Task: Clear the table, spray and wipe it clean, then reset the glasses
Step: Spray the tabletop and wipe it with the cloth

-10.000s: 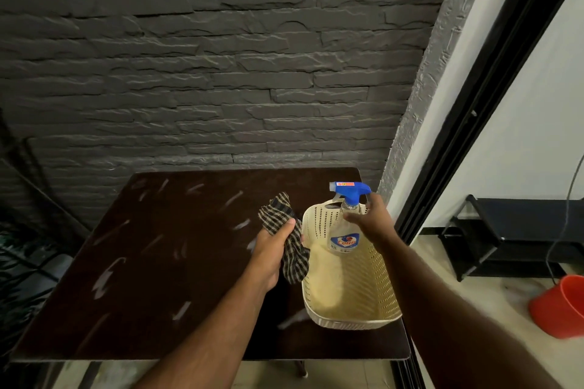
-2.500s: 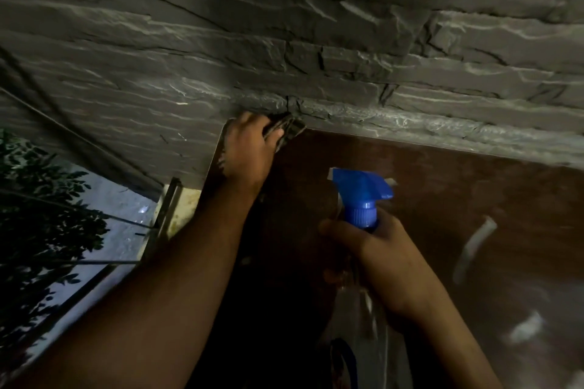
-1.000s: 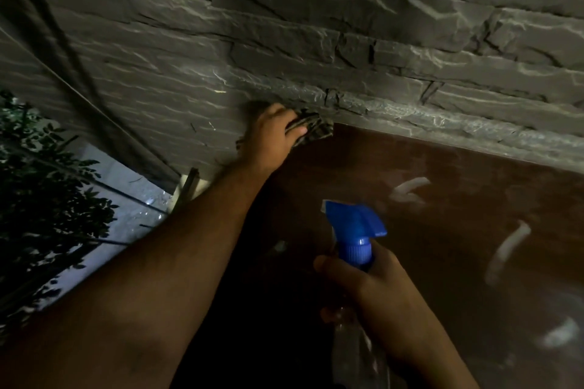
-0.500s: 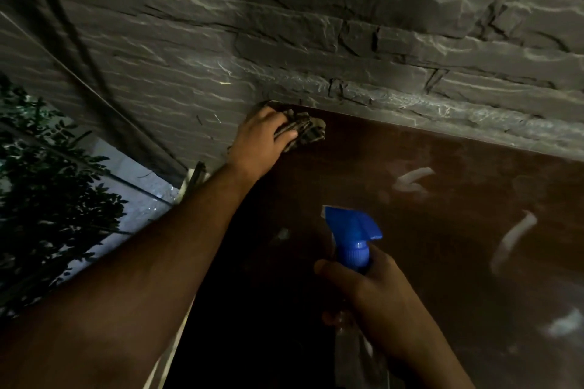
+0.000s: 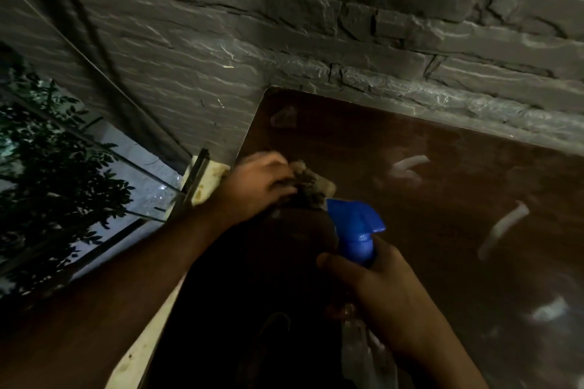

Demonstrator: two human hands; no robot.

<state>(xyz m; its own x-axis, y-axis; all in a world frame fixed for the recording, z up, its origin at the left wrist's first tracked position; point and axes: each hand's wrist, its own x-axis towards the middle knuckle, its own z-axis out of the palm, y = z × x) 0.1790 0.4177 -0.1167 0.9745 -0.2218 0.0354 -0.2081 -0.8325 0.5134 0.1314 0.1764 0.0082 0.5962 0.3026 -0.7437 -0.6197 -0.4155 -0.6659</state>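
Observation:
My left hand (image 5: 256,186) grips a bunched checked cloth (image 5: 311,186) and presses it on the dark brown table (image 5: 442,199) near its left edge, a little in from the far-left corner. My right hand (image 5: 376,290) holds a clear spray bottle (image 5: 355,230) with a blue trigger head by its neck, upright, just right of and nearer than the cloth. The bottle's body is partly hidden behind my hand. No glasses are in view.
A rough grey stone wall (image 5: 284,25) runs along the table's far edge. Pale light streaks (image 5: 502,227) show on the table top. Left of the table are a pale ledge (image 5: 202,186), a railing and dark foliage (image 5: 47,167).
My left hand has drawn the cloth back from the far-left corner toward me along the left edge. The right hand and spray bottle have stayed about where they were.

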